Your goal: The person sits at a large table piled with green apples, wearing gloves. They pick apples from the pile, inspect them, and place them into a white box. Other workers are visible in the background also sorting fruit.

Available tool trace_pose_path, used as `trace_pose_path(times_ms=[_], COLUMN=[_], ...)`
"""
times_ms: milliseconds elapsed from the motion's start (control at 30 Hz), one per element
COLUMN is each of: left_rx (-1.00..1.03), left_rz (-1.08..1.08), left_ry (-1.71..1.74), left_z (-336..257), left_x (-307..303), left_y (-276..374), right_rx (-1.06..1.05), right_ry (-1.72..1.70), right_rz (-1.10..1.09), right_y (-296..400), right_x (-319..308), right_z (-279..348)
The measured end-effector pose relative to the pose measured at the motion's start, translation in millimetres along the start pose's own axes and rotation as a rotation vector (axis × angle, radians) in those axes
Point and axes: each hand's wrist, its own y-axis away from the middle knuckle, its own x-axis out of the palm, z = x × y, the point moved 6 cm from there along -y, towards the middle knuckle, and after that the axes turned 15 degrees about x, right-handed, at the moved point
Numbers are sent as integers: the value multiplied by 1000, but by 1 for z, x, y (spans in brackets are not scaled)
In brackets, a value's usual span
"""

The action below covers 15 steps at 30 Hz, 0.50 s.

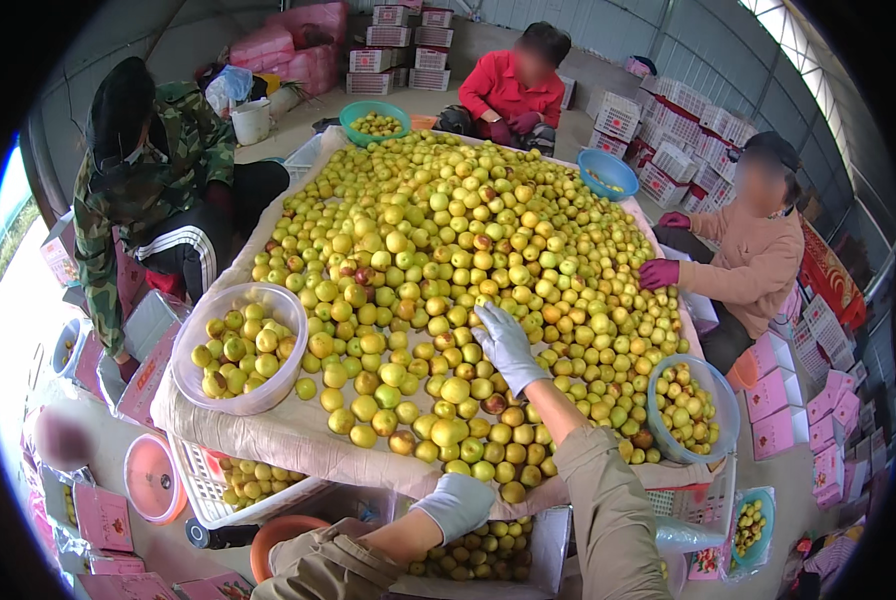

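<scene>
A large heap of yellow-green jujubes (448,225), some blushed brown or red, covers a cloth-topped table (283,442). My right hand (509,346), in a pale grey glove, reaches palm down over the heap, fingers extended at the fruit. Lower down, my left hand (457,507), gloved alike, is at the table's near edge, above an open carton (551,551) holding more jujubes. Its fingers are turned from view, so whether it holds anything is hidden. On the table, a clear plastic basin (185,360) of jujubes stands at left and a bluish basin (729,409) at right.
Three people (508,86) sit around the table: one at the far side, one at left, one at right. Under the near edge is a white crate (208,487) of jujubes, beside an orange basin (148,480). Pink cartons (774,435) and stacked crates (673,135) stand about.
</scene>
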Motion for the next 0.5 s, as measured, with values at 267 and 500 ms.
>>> trace_pose_path(times_ms=[267,500], left_rx=[21,195], left_rz=[-83,-176], left_ry=[58,85], left_z=[-4,-38], left_x=[-3,-9], left_y=[23,27], right_rx=[-133,361], right_ry=[229,-75], right_rz=[177,178], right_y=[24,-2], right_x=[21,-9], right_z=[9,-22])
